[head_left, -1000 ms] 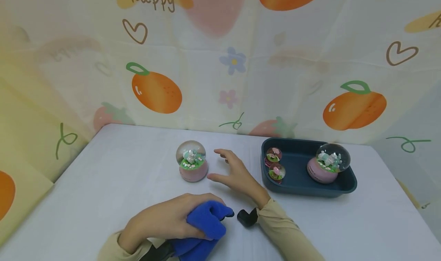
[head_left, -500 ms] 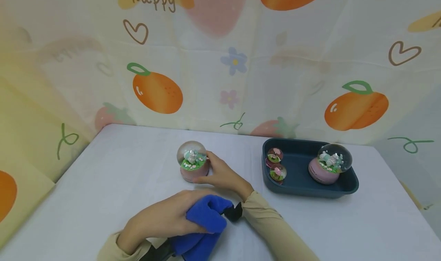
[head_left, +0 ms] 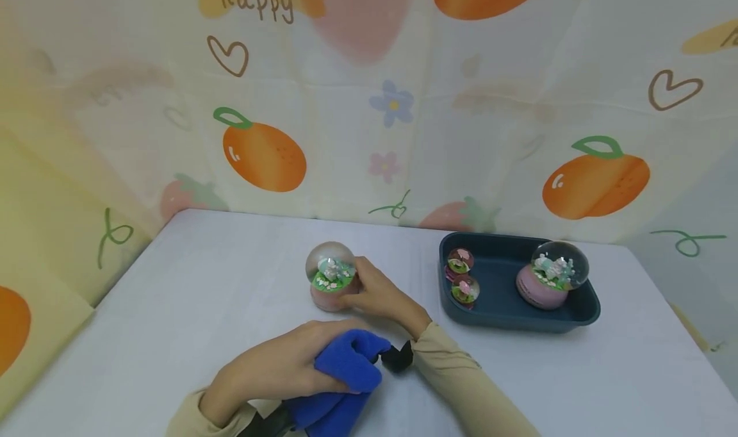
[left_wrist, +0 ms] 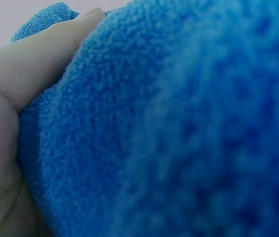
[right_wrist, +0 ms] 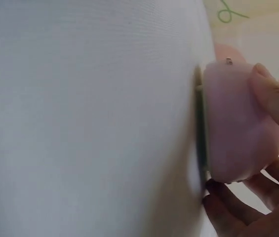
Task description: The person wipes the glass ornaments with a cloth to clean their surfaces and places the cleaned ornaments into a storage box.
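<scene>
My right hand grips a snow globe by its pink base, thumb in front and fingers behind. Clear glass tops it, with a white and mint figure on green inside. The right wrist view shows the pink base very near the white tabletop, a narrow dark gap beneath it. Closer to me, my left hand holds a bunched blue cloth. Its blue pile fills most of the left wrist view, with the thumb pressed along it.
A dark teal tray stands at the right of the table. It holds another pink-based snow globe, tilted at its right end, and two small globes, one behind the other, at its left. A printed curtain hangs behind.
My right hand has reached left and taken hold of the snow globe, which has since shifted slightly right and toward me. The left hand with the blue cloth has stayed nearly still.
</scene>
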Tool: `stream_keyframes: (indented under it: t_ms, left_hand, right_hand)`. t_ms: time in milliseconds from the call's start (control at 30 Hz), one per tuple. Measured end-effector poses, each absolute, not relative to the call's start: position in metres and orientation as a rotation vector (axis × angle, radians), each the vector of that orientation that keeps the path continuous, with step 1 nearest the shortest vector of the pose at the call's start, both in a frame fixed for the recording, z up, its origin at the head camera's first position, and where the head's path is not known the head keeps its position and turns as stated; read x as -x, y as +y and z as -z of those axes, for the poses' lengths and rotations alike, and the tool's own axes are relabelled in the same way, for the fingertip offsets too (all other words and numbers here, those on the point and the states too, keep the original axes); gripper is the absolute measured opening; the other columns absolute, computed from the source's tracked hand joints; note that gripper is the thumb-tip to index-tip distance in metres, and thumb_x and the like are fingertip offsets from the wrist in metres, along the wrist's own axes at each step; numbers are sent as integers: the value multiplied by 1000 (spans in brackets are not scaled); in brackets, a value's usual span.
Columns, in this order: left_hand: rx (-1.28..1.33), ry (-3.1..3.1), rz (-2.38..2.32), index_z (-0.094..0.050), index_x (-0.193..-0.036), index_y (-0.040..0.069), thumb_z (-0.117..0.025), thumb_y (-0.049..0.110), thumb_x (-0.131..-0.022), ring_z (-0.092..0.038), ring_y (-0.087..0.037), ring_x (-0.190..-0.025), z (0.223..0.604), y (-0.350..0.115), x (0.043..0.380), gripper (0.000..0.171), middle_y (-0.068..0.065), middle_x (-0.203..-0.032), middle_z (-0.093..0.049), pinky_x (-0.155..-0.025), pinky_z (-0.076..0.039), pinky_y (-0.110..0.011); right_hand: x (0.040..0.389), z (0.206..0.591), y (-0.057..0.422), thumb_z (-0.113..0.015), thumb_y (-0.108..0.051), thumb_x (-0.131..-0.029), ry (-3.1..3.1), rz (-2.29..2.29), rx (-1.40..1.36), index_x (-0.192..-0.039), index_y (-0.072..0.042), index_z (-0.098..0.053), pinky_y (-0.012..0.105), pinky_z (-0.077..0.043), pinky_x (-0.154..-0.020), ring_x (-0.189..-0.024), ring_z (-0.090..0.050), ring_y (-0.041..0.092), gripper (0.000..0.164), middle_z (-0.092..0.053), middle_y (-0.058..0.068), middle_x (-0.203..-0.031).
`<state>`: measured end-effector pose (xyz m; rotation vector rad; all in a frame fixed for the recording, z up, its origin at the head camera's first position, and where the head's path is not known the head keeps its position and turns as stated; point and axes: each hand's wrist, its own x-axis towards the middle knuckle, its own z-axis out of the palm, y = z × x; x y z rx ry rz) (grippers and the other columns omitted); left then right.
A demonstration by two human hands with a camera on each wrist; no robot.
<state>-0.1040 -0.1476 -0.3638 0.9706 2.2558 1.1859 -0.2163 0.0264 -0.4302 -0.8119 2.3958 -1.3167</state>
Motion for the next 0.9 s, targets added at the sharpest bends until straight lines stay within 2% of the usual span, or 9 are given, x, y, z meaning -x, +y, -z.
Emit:
stream_keyframes:
  t_ms: [67,333,533,600,767,900]
  left_hand:
    - [-971,2263,-1176,-56,-121,28,-74,29,-89,-61,0,-99,364,-147,104,37,16,-111,-65,-92,-50,-23]
    - [-948,2264,-1152,-57,-123,25,-72,35,-91,-61,-1,-101,361,-147,103,37,11,-117,-67,-90,-50,-24]
    - [-955,2271,-1162,-54,-131,26,-71,35,-91,-60,-4,-109,362,-149,104,44,8,-125,-66,-96,-49,-26]
    - [-956,2281,-1151,-52,-133,28,-71,35,-91,-60,-4,-111,362,-150,104,47,10,-127,-65,-97,-49,-27]
    - [-983,2285,-1141,-49,-138,27,-69,37,-93,-60,-4,-111,364,-150,105,51,12,-128,-63,-98,-49,-27]
    - [-1005,2284,-1145,-48,-141,26,-69,38,-93,-60,-4,-113,364,-149,105,54,11,-129,-63,-99,-48,-27]
  right_hand:
    - [215,429,32,-78,-18,-84,2389,1312,820,-140,-1,-40,43,-44,-102,-121,-52,25,69,-53,15,-134]
    - [206,432,55,-78,-12,-84,2295,1378,856,-147,-8,-36,48,-36,-115,-136,-46,25,76,-51,10,-141]
    - [192,433,73,-75,-19,-88,2339,1326,750,-147,-2,-30,53,-38,-112,-136,-47,30,76,-51,16,-143]
    - [189,434,78,-76,-18,-87,2338,1333,750,-148,-3,-29,53,-36,-114,-137,-45,30,78,-50,15,-144]
    - [187,438,88,-78,-14,-84,2287,1413,859,-150,-14,-33,52,-31,-117,-140,-41,26,79,-47,9,-147]
    - [183,442,96,-77,-18,-85,2301,1404,871,-146,-13,-39,49,-35,-113,-132,-44,24,72,-48,9,-139]
